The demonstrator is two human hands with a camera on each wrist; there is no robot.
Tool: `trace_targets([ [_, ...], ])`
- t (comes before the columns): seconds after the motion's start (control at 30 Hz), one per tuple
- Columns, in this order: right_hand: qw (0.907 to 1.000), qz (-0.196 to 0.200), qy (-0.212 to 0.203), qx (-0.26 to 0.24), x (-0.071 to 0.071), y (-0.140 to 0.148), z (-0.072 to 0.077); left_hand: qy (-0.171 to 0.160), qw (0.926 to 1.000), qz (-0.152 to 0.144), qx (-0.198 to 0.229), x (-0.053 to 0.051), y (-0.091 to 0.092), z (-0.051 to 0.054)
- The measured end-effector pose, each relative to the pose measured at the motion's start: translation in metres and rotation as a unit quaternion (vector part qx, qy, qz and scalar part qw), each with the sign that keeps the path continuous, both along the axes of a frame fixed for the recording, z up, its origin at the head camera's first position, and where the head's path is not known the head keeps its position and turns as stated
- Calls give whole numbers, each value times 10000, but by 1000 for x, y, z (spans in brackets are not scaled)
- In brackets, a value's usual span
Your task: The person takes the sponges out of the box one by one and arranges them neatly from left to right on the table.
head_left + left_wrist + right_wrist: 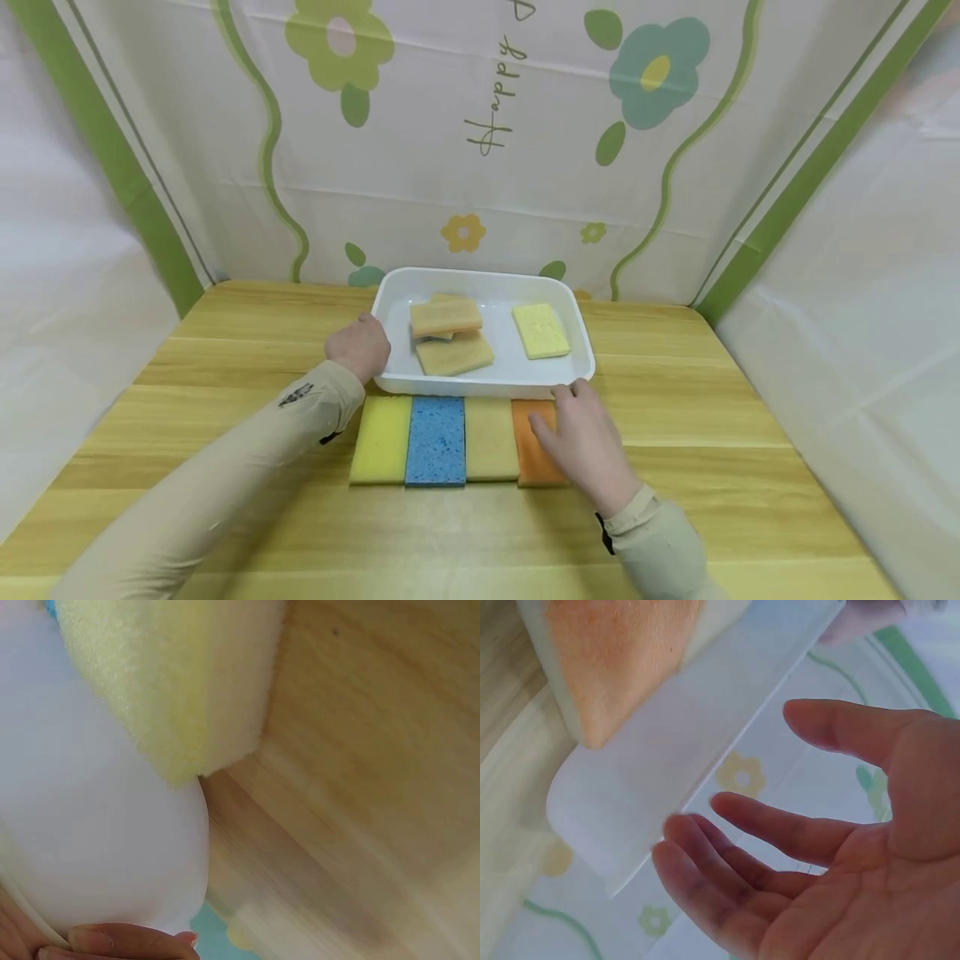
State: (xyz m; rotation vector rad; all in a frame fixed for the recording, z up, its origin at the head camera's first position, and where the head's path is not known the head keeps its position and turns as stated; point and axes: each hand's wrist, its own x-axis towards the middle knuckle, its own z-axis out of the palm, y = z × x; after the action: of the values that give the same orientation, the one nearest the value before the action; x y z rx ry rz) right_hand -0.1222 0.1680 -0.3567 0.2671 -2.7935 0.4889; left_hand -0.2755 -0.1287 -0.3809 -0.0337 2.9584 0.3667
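Observation:
A white tray [480, 388] stands at the back of the table. My left hand [358, 346] grips its left rim, fingers curled over the edge in the left wrist view. Near the front right corner, my right hand [588, 446] has loosely spread fingers and holds nothing; it partly covers an orange sponge [534, 454]. That sponge ends a row along the tray's front wall, after a yellow sponge [381, 440], a blue sponge [437, 442] and a beige sponge [491, 440]. Inside the tray lie several overlapping tan sponges [453, 356] and a pale yellow sponge [542, 332].
The wooden table [750, 500] extends on both sides of the tray and in front of the sponge row. A printed cloth [420, 167] with flowers hangs directly behind the tray, and pale cloth walls flank the table.

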Motion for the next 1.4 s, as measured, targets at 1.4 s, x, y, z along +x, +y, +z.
trace_targets([
  [1.4, 9110, -479, -3947, 1099, -235, -2, 3, -219, 9996, 108, -124, 2, 3, 6],
])
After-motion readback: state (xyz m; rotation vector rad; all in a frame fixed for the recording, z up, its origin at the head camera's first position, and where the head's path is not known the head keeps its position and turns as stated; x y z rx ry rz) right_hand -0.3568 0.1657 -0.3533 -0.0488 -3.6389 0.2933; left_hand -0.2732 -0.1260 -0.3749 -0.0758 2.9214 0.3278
